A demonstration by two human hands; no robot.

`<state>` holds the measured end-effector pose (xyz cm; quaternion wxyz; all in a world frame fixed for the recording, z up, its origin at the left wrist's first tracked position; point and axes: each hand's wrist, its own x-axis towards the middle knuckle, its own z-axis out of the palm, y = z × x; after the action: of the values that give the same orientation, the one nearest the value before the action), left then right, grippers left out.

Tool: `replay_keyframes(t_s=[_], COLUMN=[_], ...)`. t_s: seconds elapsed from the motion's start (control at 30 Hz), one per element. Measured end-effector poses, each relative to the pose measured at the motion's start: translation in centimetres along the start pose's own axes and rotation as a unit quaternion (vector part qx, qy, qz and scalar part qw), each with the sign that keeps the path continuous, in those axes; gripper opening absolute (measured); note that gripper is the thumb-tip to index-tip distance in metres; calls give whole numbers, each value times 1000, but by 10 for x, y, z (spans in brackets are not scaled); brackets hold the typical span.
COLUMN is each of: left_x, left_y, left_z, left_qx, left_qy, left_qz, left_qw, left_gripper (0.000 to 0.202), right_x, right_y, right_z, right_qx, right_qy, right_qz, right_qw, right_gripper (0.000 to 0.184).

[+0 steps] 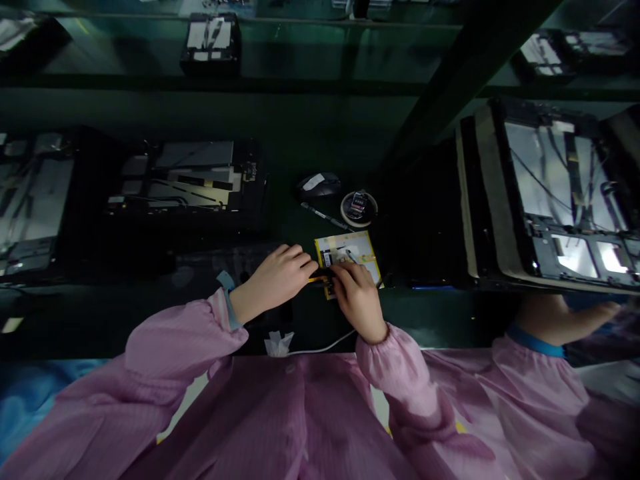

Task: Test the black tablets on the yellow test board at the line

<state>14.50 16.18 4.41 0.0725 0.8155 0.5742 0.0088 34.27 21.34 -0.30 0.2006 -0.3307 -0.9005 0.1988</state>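
My left hand (277, 277) and my right hand (356, 295) meet at the near left corner of a small yellow sheet (361, 251) carrying labels or tape strips, which lies flat on the dark green bench. Both hands have their fingers curled together in a pinch over a small dark and orange piece (321, 278) at the sheet's edge. I cannot make out exactly what that piece is. Both arms wear pink sleeves with blue cuffs.
An opened device (193, 179) lies beyond my left hand, another at far left (30, 200). A dark mouse (319, 185), a pen-like tool (325, 217) and a tape roll (359, 208) sit behind the sheet. A co-worker's hand (570, 317) is under an open device (565, 200) at right.
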Motion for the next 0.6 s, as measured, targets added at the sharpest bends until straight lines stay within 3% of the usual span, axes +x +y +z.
replay_keyframes(t_s=[0.23,0.6], left_x=[17,-1], left_y=[3,4], left_z=[13,14], left_qx=[-70,-39], left_qy=[5,67], left_qz=[36,1], left_qw=[997,997], left_gripper=[16,8], right_x=[5,6], right_y=[7,6], right_z=[5,5], right_qx=[-9,20], right_qy=[-7,-18], right_qz=[2,24], right_qw=[1000,999], right_gripper=[21,24])
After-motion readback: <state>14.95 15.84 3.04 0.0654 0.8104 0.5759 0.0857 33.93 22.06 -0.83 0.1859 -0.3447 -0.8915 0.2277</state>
